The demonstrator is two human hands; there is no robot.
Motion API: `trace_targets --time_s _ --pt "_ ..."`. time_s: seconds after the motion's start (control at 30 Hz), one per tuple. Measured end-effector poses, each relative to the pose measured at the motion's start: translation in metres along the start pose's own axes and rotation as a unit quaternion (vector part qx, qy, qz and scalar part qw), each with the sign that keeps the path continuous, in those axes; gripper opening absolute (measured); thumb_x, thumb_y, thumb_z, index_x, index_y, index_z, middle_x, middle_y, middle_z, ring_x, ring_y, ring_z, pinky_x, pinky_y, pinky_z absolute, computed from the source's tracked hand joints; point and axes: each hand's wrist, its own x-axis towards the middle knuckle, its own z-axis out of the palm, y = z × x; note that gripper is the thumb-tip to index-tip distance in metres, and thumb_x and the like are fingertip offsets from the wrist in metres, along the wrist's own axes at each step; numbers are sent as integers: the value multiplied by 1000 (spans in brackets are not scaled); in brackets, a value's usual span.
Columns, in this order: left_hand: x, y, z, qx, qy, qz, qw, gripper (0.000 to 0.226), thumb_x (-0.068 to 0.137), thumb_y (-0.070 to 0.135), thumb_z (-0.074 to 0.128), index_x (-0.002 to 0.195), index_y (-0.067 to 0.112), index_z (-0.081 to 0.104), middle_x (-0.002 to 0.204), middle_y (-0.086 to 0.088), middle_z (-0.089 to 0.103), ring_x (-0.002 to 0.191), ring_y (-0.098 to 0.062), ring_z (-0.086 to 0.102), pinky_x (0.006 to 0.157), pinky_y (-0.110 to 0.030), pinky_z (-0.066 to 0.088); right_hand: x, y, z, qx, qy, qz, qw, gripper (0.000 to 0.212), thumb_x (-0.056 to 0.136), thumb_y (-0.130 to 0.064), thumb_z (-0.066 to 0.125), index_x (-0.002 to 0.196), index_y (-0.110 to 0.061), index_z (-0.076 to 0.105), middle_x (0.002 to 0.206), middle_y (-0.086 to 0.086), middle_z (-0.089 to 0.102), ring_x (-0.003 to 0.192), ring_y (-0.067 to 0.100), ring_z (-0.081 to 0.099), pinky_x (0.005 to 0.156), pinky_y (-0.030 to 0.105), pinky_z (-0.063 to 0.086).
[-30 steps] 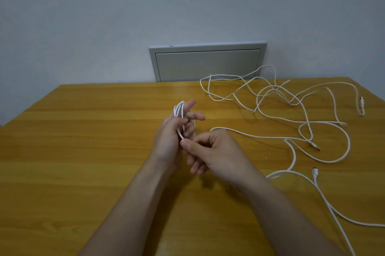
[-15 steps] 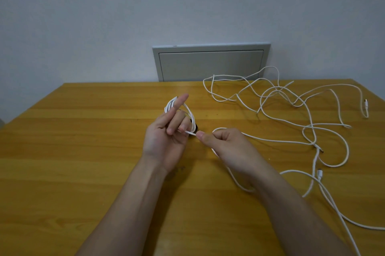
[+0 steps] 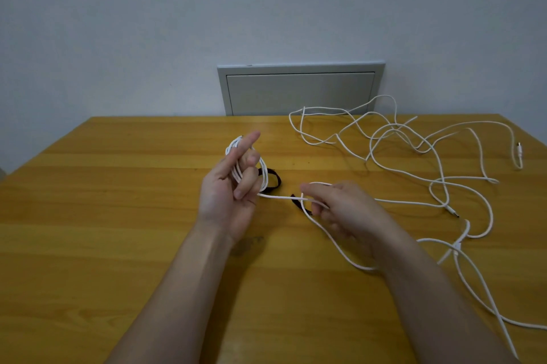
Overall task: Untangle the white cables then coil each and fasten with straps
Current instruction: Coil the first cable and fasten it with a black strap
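Head view: coiling step in hand. Left hand (image 3: 228, 197) has fingers curled through small white coil (image 3: 265, 175). Right hand (image 3: 340, 209), just right of it, pinches the running cable (image 3: 281, 197). Dark strap (image 3: 276, 178) lies beside left hand; the tangle (image 3: 393, 126) lies well right. Next, likely: another wrap, feeding slack evenly.

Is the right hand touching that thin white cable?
Touching. Head view: the right hand pinches the thin white cable stretched from the left hand.
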Motion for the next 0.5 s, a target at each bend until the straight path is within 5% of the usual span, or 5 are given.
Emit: trace_targets --time_s 0.1,0.2,0.37,0.5 --pt "0 1 -1 21 8 11 1000 48 109 24 28 145 0 48 69 2 54 36 -3 23 43 -18 17 -4 -1 -3 -80 -30 23 996 52 90 -50 67 53 -16 53 44 -3 33 36 11 28 41 22 23" --pt "0 3 -2 6 -7 2 1000 49 110 27 26 144 0 49 68 2 54 40 -7 15 47 -22 12 0 -2 -5 107 -75 49 990 45 94 -35 65 59 -25 38 51 -6 24 39 8 20 40 21 12" --pt "0 1 -2 -6 -25 5 1000 49 111 28 24 144 3 50 69 1 56 43 -9 13 46 -22 12 3 -7 -16 362 -161 86 914 36 92 -35 54 62 -14 57 49 -7 27 32 4 23 39 18 10" --pt "2 2 -6 4 1 34 999 49 111 30 26 147 5 48 71 2 60 37 -4 27 42 -18 18 1 -3 -13 185 -99 56 976 44 97 -37 56 60 -12 60 47 -4 34 37 9 28 39 20 18"
